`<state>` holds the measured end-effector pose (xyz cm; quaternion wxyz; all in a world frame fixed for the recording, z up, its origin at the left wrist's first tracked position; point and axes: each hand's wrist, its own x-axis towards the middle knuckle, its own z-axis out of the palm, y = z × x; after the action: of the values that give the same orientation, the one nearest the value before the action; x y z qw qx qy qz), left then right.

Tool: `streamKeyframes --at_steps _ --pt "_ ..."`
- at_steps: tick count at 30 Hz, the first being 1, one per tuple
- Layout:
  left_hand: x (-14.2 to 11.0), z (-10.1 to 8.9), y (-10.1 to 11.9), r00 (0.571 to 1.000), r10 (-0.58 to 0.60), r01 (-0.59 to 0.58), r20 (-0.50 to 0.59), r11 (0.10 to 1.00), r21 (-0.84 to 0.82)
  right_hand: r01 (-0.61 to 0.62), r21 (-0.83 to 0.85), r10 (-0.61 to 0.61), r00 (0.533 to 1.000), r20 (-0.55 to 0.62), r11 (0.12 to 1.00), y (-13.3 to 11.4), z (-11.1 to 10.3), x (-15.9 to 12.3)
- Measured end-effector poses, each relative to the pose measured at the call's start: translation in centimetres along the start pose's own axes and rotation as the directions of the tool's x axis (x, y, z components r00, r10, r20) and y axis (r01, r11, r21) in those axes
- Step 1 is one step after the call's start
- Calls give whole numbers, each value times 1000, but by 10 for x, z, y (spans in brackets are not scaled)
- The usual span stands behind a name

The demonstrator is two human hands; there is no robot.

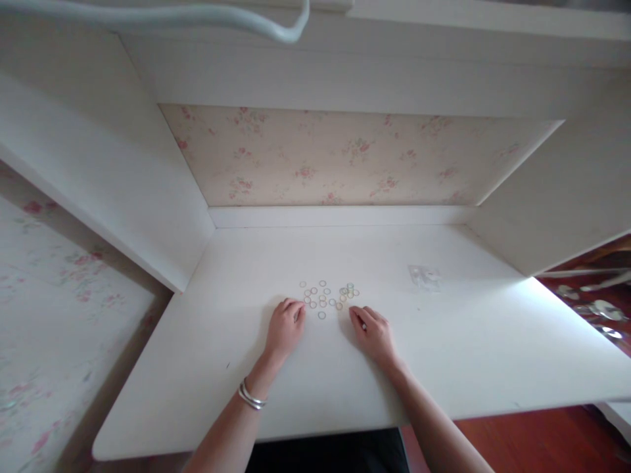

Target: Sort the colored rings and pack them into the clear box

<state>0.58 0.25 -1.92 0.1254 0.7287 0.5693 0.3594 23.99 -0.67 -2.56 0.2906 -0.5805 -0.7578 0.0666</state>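
Several thin small rings (323, 298) lie loosely scattered on the white desk, between and just beyond my hands. Most look pale gold or grey, and a few overlap in a cluster (348, 290) toward the right. My left hand (286, 328) rests on the desktop at the left edge of the rings, its fingers curled closed. Across from it, my right hand (373, 334) is also closed, fingertips beside the rings on the right. A small pale spot shows at its curled fingers. Whether either hand holds anything is hidden.
A clear plastic bag (424, 278) lies on the white desk (172, 381), right of the rings. White side panels and a floral-papered back wall (345, 157) enclose the desk. A pale curved bar (221, 16) crosses the upper left. Metallic items (608, 310) are beyond the right edge.
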Motion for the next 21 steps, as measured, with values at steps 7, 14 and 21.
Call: streamKeyframes --at_steps 7,14,21 --pt "-2 0 3 999 27 -31 36 994 104 -15 21 15 1000 -11 1000 2 -1 -7" --pt "-3 2 4 999 44 -47 22 987 152 63 -48 -57 992 114 997 -22 -1 -21" --pt "-5 6 8 997 3 -25 74 956 292 130 -121 -88 949 303 984 -62 0 -10"
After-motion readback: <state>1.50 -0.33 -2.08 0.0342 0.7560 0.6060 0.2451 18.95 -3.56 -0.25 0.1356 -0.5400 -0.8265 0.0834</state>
